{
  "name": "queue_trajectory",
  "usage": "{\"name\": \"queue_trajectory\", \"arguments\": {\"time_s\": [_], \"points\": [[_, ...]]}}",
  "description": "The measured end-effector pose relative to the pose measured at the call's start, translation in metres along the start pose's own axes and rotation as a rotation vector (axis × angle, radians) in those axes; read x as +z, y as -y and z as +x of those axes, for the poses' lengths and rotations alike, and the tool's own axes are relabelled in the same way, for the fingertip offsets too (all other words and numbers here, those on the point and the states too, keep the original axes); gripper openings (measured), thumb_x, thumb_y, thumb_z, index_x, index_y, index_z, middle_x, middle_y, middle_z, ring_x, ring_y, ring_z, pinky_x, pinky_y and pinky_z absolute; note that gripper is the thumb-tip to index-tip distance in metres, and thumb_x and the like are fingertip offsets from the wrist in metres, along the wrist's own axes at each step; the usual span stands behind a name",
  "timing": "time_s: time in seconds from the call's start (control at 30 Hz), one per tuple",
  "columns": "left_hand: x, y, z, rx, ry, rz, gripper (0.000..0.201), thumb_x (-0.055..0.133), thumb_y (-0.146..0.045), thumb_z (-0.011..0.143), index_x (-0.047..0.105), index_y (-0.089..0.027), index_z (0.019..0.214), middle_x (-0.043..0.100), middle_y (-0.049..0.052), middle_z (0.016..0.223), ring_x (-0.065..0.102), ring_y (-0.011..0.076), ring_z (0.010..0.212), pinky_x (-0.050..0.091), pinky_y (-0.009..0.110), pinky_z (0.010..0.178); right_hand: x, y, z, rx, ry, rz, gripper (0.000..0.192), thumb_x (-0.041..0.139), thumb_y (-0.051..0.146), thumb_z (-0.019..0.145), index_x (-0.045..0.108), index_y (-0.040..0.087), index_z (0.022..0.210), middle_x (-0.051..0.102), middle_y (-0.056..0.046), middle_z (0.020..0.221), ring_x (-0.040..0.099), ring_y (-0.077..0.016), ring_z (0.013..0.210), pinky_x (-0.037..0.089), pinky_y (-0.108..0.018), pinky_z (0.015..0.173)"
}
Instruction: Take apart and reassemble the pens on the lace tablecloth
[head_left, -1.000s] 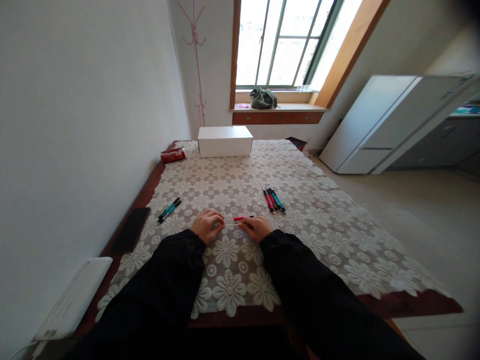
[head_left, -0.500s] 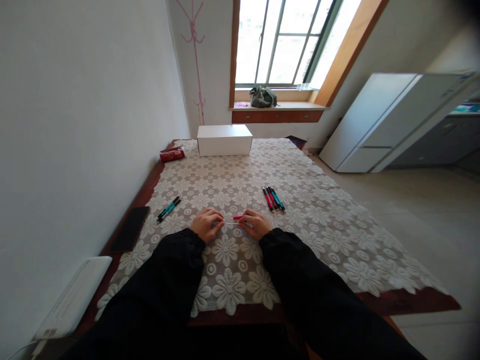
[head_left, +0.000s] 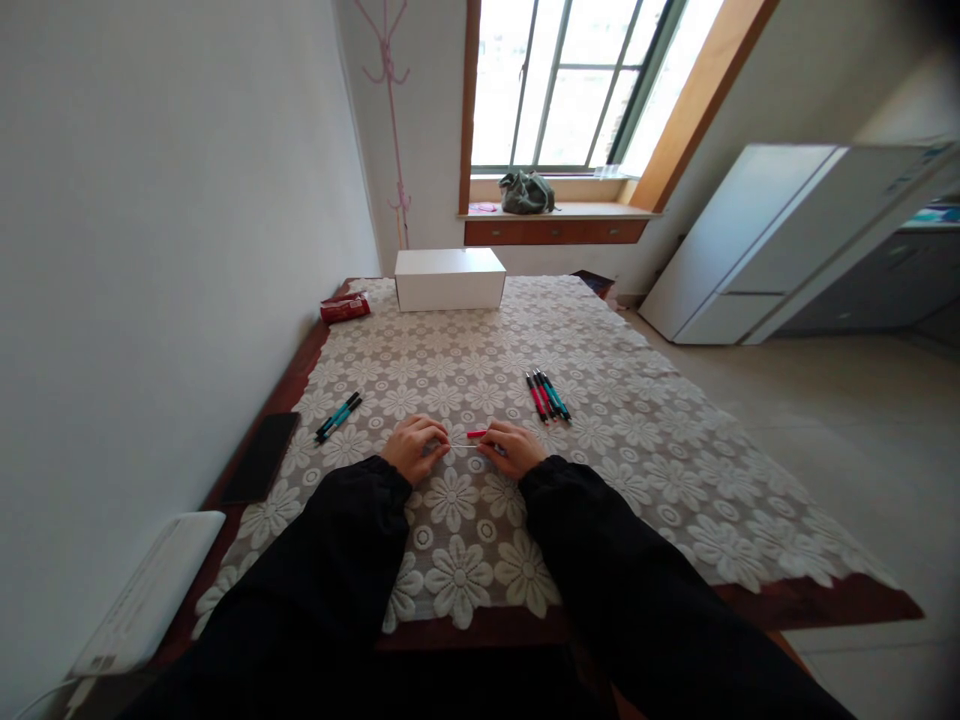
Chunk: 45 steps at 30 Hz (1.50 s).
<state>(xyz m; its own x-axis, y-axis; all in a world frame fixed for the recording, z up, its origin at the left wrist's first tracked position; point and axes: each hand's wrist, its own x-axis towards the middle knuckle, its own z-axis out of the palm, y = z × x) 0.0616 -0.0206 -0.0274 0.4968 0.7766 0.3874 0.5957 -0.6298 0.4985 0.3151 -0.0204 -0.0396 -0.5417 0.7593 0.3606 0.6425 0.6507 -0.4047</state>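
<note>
Both my hands rest on the lace tablecloth (head_left: 645, 440) near the table's front middle. My left hand (head_left: 414, 449) is closed, pinching one end of a thin pale refill (head_left: 463, 445). My right hand (head_left: 510, 449) pinches the other end and covers most of a red pen barrel (head_left: 475, 434), whose left end sticks out by my fingers. Two teal and black pens (head_left: 338, 417) lie to the left. A small group of red and teal pens (head_left: 547, 396) lies to the right, beyond my right hand.
A white box (head_left: 448, 279) stands at the table's far end, a red packet (head_left: 344, 308) beside it on the left. A black phone (head_left: 260, 457) lies by the left edge, a white device (head_left: 146, 595) nearer me. A white fridge (head_left: 757, 240) stands at right.
My right hand slid left over the red pen barrel, so less of it shows. The view shifted slightly. The left hand stayed put.
</note>
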Motion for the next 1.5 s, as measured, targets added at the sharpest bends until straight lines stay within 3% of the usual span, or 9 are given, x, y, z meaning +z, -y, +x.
{"name": "queue_trajectory", "arguments": {"time_s": [0.43,0.63,0.8,0.93,1.2,1.5], "points": [[-0.002,-0.002,0.0,-0.012,-0.009,0.014,0.013,0.068,-0.032,0.082,0.068,-0.023,0.091,0.07,0.005,0.103,0.06,0.0228,0.105,0.047,0.04,0.097,0.001,-0.001,0.0,0.032,0.066,-0.051,0.024,0.05,0.032,0.097,0.07,0.021,0.089,0.063,-0.004,0.087,0.06,-0.0164,0.083,0.044,-0.026,0.074],[-0.003,0.002,-0.001,-0.195,-0.097,0.13,0.022,0.057,-0.018,0.083,0.067,-0.023,0.103,0.07,0.005,0.106,0.059,0.0234,0.107,0.045,0.041,0.097,-0.001,-0.001,0.001,0.097,0.043,-0.079,0.02,0.053,0.028,0.096,0.069,0.021,0.089,0.063,-0.003,0.086,0.06,-0.0163,0.085,0.043,-0.026,0.075],[0.0,0.006,-0.003,-0.27,-0.052,0.209,0.023,0.065,-0.027,0.079,0.069,-0.024,0.102,0.069,0.005,0.113,0.057,0.0262,0.111,0.043,0.043,0.098,-0.001,-0.004,0.002,0.143,0.037,-0.105,0.019,0.053,0.026,0.095,0.067,0.02,0.084,0.062,-0.003,0.086,0.059,-0.0157,0.087,0.042,-0.025,0.075],[0.001,0.01,-0.003,-0.263,-0.063,0.202,0.013,0.063,-0.026,0.082,0.071,-0.025,0.092,0.07,0.004,0.107,0.058,0.0252,0.107,0.045,0.042,0.095,0.0,-0.006,0.001,0.154,0.023,-0.119,0.019,0.053,0.025,0.095,0.066,0.02,0.083,0.062,-0.003,0.086,0.059,-0.0156,0.084,0.042,-0.025,0.074],[0.0,0.01,-0.002,-0.225,-0.094,0.155,0.012,0.063,-0.023,0.081,0.07,-0.025,0.09,0.071,0.004,0.098,0.061,0.0251,0.097,0.047,0.043,0.09,0.001,-0.008,0.001,0.157,0.002,-0.121,0.02,0.053,0.026,0.095,0.066,0.021,0.081,0.061,-0.003,0.084,0.058,-0.0156,0.081,0.041,-0.026,0.071],[-0.001,0.006,-0.001,-0.203,-0.046,0.132,0.013,0.063,-0.023,0.081,0.071,-0.024,0.09,0.072,0.004,0.098,0.062,0.0246,0.098,0.048,0.042,0.09,0.001,-0.008,0.001,0.148,-0.001,-0.115,0.02,0.053,0.027,0.096,0.066,0.02,0.082,0.06,-0.002,0.083,0.058,-0.015,0.08,0.041,-0.025,0.071]]}}
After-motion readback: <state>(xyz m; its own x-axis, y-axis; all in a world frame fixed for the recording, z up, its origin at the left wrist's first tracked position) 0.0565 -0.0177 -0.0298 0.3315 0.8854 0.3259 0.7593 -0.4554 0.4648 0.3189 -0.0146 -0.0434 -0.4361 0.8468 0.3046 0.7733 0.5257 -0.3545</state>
